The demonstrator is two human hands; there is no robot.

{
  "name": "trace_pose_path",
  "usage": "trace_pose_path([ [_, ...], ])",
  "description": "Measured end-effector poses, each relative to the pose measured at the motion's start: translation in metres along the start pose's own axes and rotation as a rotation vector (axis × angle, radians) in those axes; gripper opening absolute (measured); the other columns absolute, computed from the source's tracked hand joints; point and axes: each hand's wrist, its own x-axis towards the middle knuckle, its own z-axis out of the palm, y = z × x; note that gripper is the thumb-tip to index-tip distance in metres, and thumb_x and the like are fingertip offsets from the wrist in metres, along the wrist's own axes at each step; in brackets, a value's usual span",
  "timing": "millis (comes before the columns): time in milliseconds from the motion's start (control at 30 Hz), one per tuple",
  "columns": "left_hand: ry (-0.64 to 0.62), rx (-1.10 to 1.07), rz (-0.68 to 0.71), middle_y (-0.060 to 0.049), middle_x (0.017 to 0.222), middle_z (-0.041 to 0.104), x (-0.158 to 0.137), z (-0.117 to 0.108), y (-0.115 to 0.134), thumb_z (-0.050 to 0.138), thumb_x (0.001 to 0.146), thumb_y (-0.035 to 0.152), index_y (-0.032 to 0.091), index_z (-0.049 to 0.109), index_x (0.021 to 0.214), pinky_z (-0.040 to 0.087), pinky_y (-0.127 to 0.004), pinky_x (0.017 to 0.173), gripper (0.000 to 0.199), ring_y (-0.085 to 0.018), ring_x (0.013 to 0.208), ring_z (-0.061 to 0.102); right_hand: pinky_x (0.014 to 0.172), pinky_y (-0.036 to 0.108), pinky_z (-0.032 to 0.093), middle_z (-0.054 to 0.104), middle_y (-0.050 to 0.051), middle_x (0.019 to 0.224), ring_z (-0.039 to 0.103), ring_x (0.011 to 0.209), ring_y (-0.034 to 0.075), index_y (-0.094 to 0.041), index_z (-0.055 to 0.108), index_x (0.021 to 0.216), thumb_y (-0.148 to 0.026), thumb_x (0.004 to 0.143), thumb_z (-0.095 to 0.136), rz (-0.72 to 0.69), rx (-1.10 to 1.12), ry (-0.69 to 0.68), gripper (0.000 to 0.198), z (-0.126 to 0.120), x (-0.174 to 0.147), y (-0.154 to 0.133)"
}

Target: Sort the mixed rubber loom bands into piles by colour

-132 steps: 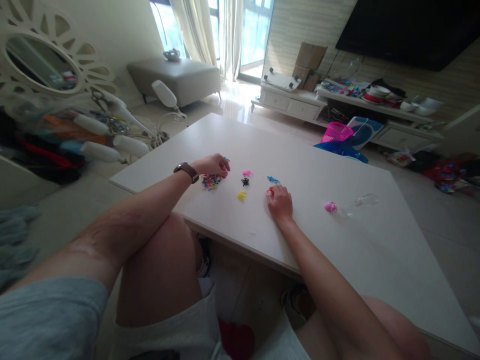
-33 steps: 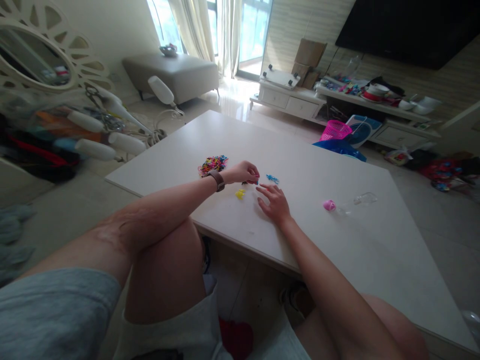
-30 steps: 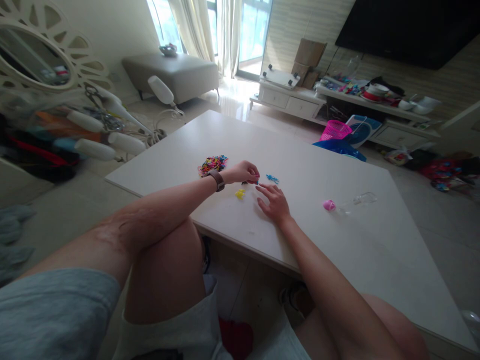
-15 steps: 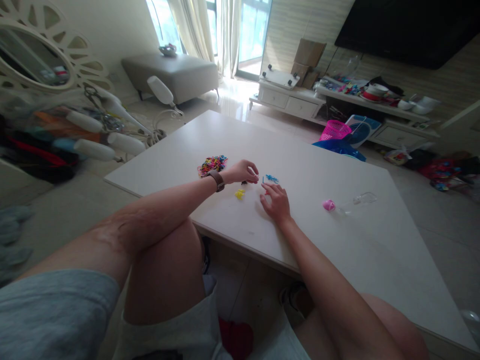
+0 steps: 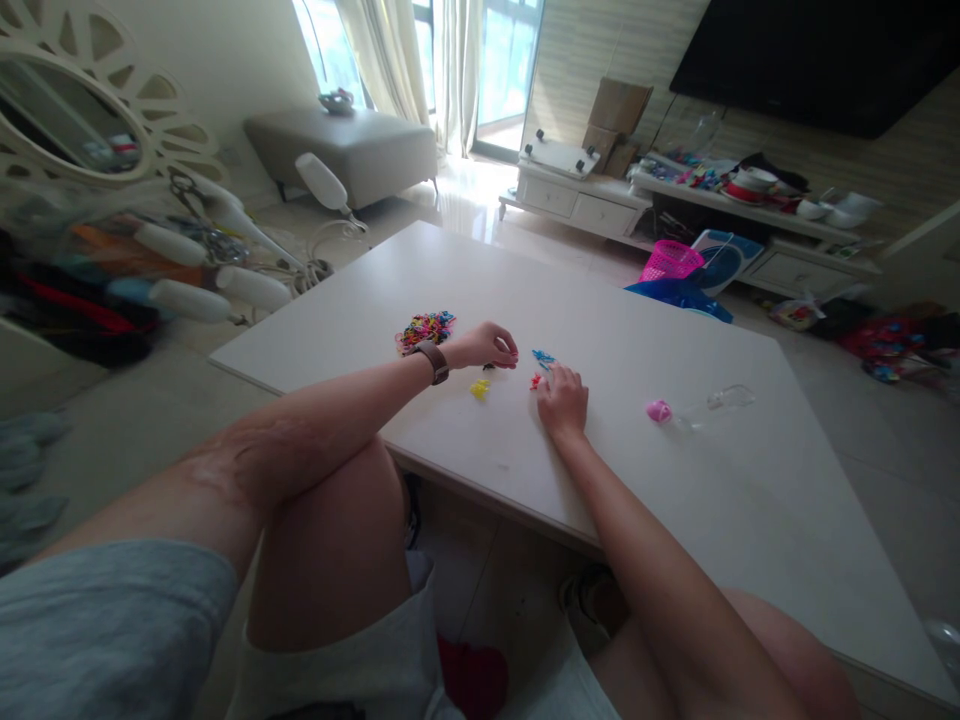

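Note:
My left hand (image 5: 491,346), with a brown watch on the wrist, hovers over the table, thumb and fingers pinched on a small pink band. Just behind that hand lies a tangled pile of multicoloured elastic bands (image 5: 425,328). Under its fingers a few black bands (image 5: 488,366) show in part. Nearer me is a little heap of yellow bands (image 5: 480,388). My right hand (image 5: 564,398) rests with curled fingertips at the near edge of the blue bands (image 5: 542,355); a blue band shows at its fingertips. Beside its thumb sit red bands (image 5: 535,382), partly covered.
On the white table (image 5: 645,490), a clear bottle (image 5: 705,408) with a pink cap (image 5: 658,411) lies to the right. A lamp with white shades (image 5: 255,287) stands off the left edge. Past the far edge are a pink basket (image 5: 670,261) and a low cabinet (image 5: 574,208).
My right hand has moved slightly right and its fingers have curled in by the blue bands, uncovering more red bands. My left hand stays in place; pink now shows at its fingertips.

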Motion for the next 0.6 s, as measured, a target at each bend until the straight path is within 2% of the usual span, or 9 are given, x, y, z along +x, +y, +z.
trace_pose_path([
  [67, -0.006, 0.020, 0.005, -0.013, 0.080, 0.077, 0.000, 0.000, -0.001, 0.089, 0.063, 0.023, 0.010, 0.071, 0.082, 0.057, -0.026, 0.069, 0.028, -0.018, 0.074, 0.074, 0.094, 0.041, 0.043, 0.065, 0.013, 0.130, 0.055, 0.118, 0.028, -0.019, 0.062, 0.126, -0.026, 0.094, 0.045, -0.065, 0.031, -0.022, 0.037, -0.006, -0.001, -0.005],
  [200, -0.014, 0.045, 0.025, -0.011, 0.078, 0.077, -0.001, 0.000, -0.001, 0.089, 0.063, 0.023, 0.010, 0.072, 0.087, 0.055, -0.024, 0.063, 0.032, -0.016, 0.070, 0.072, 0.100, 0.041, 0.041, 0.059, 0.010, 0.139, 0.052, 0.126, 0.026, -0.022, 0.060, 0.131, -0.025, 0.094, 0.049, -0.315, 0.061, -0.107, 0.039, -0.015, -0.004, -0.012],
  [267, -0.029, 0.049, 0.028, -0.010, 0.077, 0.077, -0.001, 0.001, -0.001, 0.089, 0.062, 0.023, 0.011, 0.072, 0.087, 0.054, -0.024, 0.063, 0.033, -0.016, 0.069, 0.072, 0.102, 0.041, 0.041, 0.055, 0.008, 0.145, 0.050, 0.129, 0.026, -0.025, 0.059, 0.134, -0.025, 0.094, 0.050, -0.391, 0.054, -0.137, 0.041, -0.018, -0.006, -0.013],
  [433, -0.076, 0.033, 0.017, -0.009, 0.077, 0.077, 0.001, 0.002, -0.005, 0.090, 0.059, 0.021, 0.011, 0.071, 0.088, 0.055, -0.026, 0.069, 0.035, -0.016, 0.071, 0.072, 0.105, 0.043, 0.041, 0.048, 0.004, 0.152, 0.046, 0.135, 0.026, -0.028, 0.056, 0.140, -0.024, 0.093, 0.052, -0.461, 0.051, -0.170, 0.047, -0.021, -0.006, -0.013],
  [600, -0.114, 0.029, 0.001, -0.009, 0.076, 0.077, 0.004, 0.002, -0.008, 0.090, 0.060, 0.021, 0.011, 0.070, 0.089, 0.056, -0.026, 0.069, 0.037, -0.016, 0.070, 0.072, 0.106, 0.045, 0.040, 0.048, 0.005, 0.153, 0.044, 0.137, 0.028, -0.025, 0.054, 0.142, -0.023, 0.090, 0.054, -0.494, 0.059, -0.215, 0.052, -0.023, -0.006, -0.014],
])
